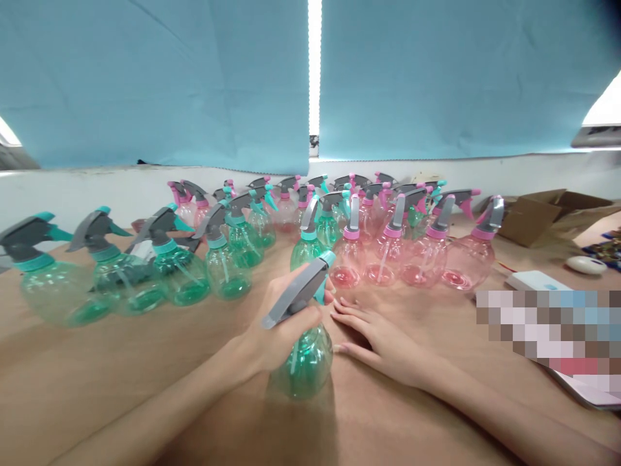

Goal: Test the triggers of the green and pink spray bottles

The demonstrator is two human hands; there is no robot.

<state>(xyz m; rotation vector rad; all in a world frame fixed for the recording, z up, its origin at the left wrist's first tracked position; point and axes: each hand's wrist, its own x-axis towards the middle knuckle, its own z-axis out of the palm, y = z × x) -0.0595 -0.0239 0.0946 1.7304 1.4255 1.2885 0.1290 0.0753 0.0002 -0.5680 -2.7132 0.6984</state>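
Note:
My left hand (284,327) is wrapped round the neck of a green spray bottle (306,366) with a grey and teal trigger head. The bottle is upright, close to the tabletop; whether its base touches the wood I cannot tell. Just right of it, my right hand (376,340) lies palm down with its fingers spread, holding nothing, the fingertips close to the bottle. Beyond the hands, a row of pink spray bottles (424,259) stands at the right. Several green spray bottles (182,275) line the left side.
More pink and green bottles crowd the back of the wooden table (194,382). To the right are a cardboard box (533,217), a white computer mouse (586,265), a white box-shaped item (538,281) and a pixelated patch. Blue blinds (160,84) hang behind.

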